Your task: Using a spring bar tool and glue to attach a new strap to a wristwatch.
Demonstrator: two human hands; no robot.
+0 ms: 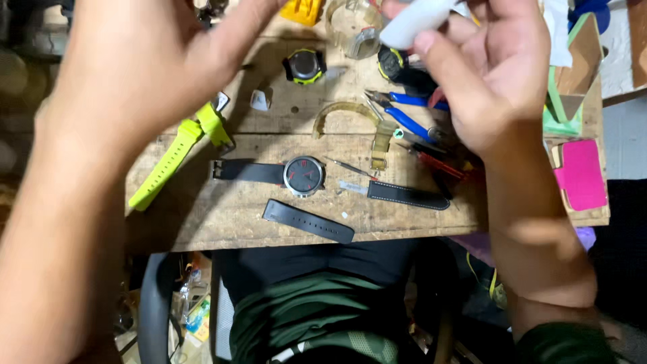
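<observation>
1. Straps lie nearest: one loose black strap (307, 221) just in front of the grey watch (304, 176), which is laid flat on the desk (222, 216), one strap end off, apparently for strap work.
2. Left of the watch sit two lime straps (176, 156); right of it, blue-handled pliers (404, 111).
3. Beyond the watch, the right hand (488, 74) pinches a white object (414, 20) in its fingers.
4. The left hand (145, 67) hovers with fingers spread, holding nothing.

Just one head-mounted cam, looking nearly straight down, close over a wooden workbench (222, 216). Bench's far edge is at 12 o'clock, wearer's lap at 6. No second view to overlap with.
</observation>
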